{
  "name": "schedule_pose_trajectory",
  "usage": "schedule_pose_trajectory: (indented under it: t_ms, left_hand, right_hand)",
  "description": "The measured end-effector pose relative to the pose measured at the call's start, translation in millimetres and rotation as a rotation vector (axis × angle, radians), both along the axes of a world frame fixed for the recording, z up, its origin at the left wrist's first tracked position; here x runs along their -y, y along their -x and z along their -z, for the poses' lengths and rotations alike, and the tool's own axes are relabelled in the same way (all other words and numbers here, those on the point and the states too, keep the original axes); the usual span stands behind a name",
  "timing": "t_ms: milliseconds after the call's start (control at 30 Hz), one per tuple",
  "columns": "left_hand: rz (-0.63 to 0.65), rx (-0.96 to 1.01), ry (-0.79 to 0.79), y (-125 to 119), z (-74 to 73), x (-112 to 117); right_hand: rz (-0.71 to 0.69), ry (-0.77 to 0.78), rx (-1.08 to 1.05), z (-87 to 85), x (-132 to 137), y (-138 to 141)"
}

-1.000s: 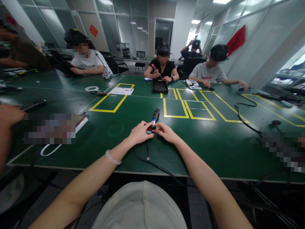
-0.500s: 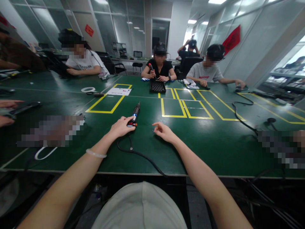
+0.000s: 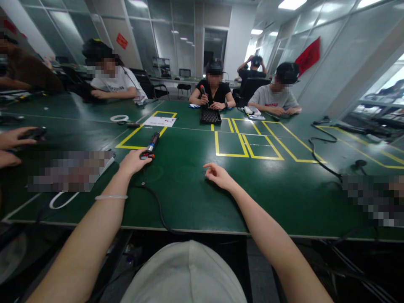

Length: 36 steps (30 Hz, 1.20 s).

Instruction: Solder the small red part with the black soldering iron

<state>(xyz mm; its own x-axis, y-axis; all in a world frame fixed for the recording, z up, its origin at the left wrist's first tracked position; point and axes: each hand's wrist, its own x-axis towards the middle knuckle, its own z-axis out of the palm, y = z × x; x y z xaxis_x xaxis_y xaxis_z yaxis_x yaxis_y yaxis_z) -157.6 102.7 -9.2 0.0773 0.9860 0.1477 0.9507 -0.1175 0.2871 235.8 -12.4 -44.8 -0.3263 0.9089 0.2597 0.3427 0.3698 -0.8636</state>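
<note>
My left hand (image 3: pixel 134 161) grips the rear end of a black corded tool (image 3: pixel 151 145) with a blue and red band. The tool lies low over the green table (image 3: pixel 195 189), pointing away from me toward a yellow taped rectangle (image 3: pixel 143 131). Its black cable (image 3: pixel 158 206) trails back over the table's near edge. My right hand (image 3: pixel 217 174) rests on the table to the right, fingers loosely curled and pinched together; whether anything is between them is too small to see. A pale bracelet sits on my left wrist.
Other people sit around the table; one across from me works over a black tray (image 3: pixel 210 115). A white sheet (image 3: pixel 160 121) and a tape roll (image 3: pixel 119 118) lie far left. Yellow taped boxes (image 3: pixel 249 145) and another black cable (image 3: pixel 322 160) lie right. A neighbour's hands (image 3: pixel 14 143) are at the left.
My left hand has carried the tool to the left, away from my right hand, which let go of it and stayed in place. The cable has swung left with it.
</note>
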Motion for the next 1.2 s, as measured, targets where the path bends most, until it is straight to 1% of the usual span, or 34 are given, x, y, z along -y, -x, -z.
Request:
schedule_pose_trajectory:
  t_ms: [133, 233, 333, 433, 533, 667, 833, 967, 1033, 1067, 1133, 1200]
  left_hand:
    - [-0.056, -0.120, -0.136, -17.2, -3.3, 20.3]
    - [-0.066, -0.207, -0.185, -32.7, -5.1, 30.5]
    - [-0.106, -0.276, -0.200, -42.7, -8.1, 31.9]
    - [-0.152, -0.299, -0.218, -47.6, -10.9, 29.2]
    - [-0.185, -0.278, -0.227, -48.9, -11.1, 26.7]
    - [-0.208, -0.227, -0.232, -46.0, -7.9, 23.5]
    - [-0.243, -0.092, -0.191, -38.5, -5.8, 19.3]
    - [-0.253, -0.005, -0.262, -40.6, -9.6, 22.6]
    - [-0.221, 0.077, -0.283, -48.9, -13.5, 27.0]
    - [-0.175, 0.132, -0.280, -55.6, -15.8, 29.9]
    - [-0.023, 0.246, -0.264, -74.2, -20.9, 37.3]
    - [0.156, 0.335, -0.242, -99.0, -26.0, 47.8]
  right_hand:
    - [0.000, -0.004, 0.014, -0.8, 0.6, 0.6]
    - [-0.001, 0.003, 0.020, -2.7, 1.9, 1.5]
    - [-0.005, 0.012, 0.025, -4.6, 2.9, 2.2]
    - [-0.010, 0.016, 0.029, -5.6, 3.3, 2.4]
    - [-0.014, 0.019, 0.022, -5.5, 3.1, 2.7]
    - [-0.015, 0.012, 0.043, -5.1, 2.7, 2.9]
    - [-0.012, -0.002, 0.065, -4.9, 2.2, 2.5]
    - [-0.016, 0.001, 0.058, -3.7, 1.3, 2.3]
    - [-0.014, 0.002, 0.054, -2.8, 0.9, 2.5]
    - [-0.012, 0.002, 0.051, -2.4, 0.7, 2.6]
    - [-0.015, 0.008, 0.037, -1.9, 0.3, 2.8]
    - [-0.023, 0.030, 0.013, -2.1, -0.2, 2.8]
